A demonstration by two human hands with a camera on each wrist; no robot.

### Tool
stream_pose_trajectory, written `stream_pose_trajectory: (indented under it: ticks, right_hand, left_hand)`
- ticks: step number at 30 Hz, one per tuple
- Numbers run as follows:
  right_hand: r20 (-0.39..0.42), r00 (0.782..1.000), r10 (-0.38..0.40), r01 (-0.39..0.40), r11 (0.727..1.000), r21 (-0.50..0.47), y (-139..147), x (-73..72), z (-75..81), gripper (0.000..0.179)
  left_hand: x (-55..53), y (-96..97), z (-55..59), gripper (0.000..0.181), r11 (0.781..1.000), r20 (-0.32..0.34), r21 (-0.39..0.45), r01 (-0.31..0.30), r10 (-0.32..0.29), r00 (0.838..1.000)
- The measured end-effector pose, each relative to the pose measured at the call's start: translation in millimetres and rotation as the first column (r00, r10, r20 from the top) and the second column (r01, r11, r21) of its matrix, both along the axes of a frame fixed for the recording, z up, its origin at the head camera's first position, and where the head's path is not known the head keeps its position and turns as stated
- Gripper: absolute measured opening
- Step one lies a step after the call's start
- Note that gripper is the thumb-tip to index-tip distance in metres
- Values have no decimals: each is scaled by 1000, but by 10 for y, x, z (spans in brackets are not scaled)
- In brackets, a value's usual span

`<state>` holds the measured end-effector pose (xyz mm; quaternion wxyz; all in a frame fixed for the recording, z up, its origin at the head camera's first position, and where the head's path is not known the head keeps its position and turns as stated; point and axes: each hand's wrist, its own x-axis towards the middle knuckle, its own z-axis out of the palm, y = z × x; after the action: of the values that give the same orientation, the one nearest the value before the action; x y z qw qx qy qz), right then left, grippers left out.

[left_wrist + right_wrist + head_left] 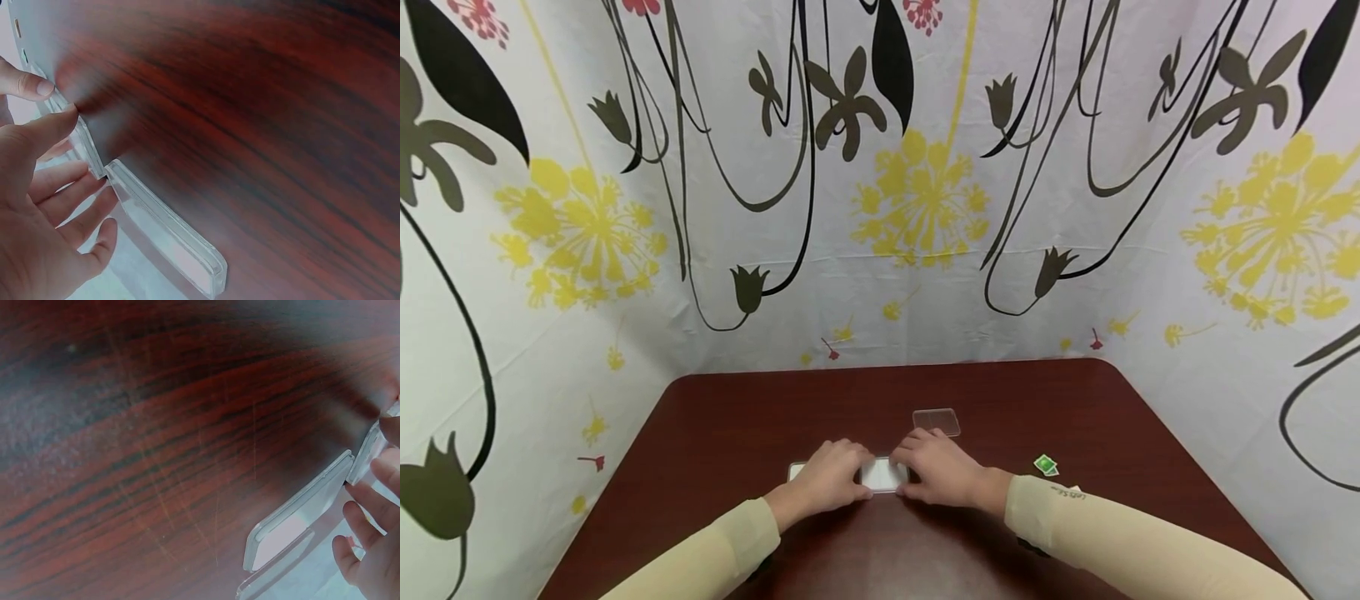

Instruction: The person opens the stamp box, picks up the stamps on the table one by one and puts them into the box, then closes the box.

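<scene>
Nearest, pale sleeves (pixel 1112 525) come in on both sides of the middle case (pixel 883 475), which lies flat on the worktop (pixel 737 417). The left hand (pixel 831 473) and right hand (pixel 943 467) pinch its ends between thumb and fingers, covering them. Left of it sits the left case (pixel 165 231); right of it, the right case (pixel 300 512). Green cards (pixel 1046 465) lie farther right. Just beyond it, to the right, is a clear rectangular piece (pixel 936 422); farther back hangs flowered cloth (pixel 865 333). Its long axis runs left to right.
</scene>
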<state>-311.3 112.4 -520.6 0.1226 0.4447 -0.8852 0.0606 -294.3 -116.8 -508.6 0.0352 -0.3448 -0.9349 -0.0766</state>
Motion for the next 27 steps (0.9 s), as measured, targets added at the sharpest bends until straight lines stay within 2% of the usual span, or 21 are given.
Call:
stream_pose_trajectory:
  ticks: [8, 13, 23, 27]
  right_hand:
    - [-8, 1000, -1, 0, 999, -35, -16, 42, -13, 34]
    - [-12, 1000, -10, 10, 1000, -27, -14, 31, -21, 34]
    - [-27, 1000, 4, -6, 998, -58, -21, 19, -26, 33]
    - [-26, 1000, -5, 3, 998, -61, -29, 31, -24, 32]
  left_hand:
    - [6, 43, -49, 23, 1000, -84, 8, 17, -16, 996]
    - [7, 72, -51, 21, 1000, -117, 1, 29, -29, 993]
    - [21, 100, -49, 34, 1000, -63, 21, 10, -9, 998]
    - [17, 96, -61, 35, 999, -64, 34, 12, -9, 998]
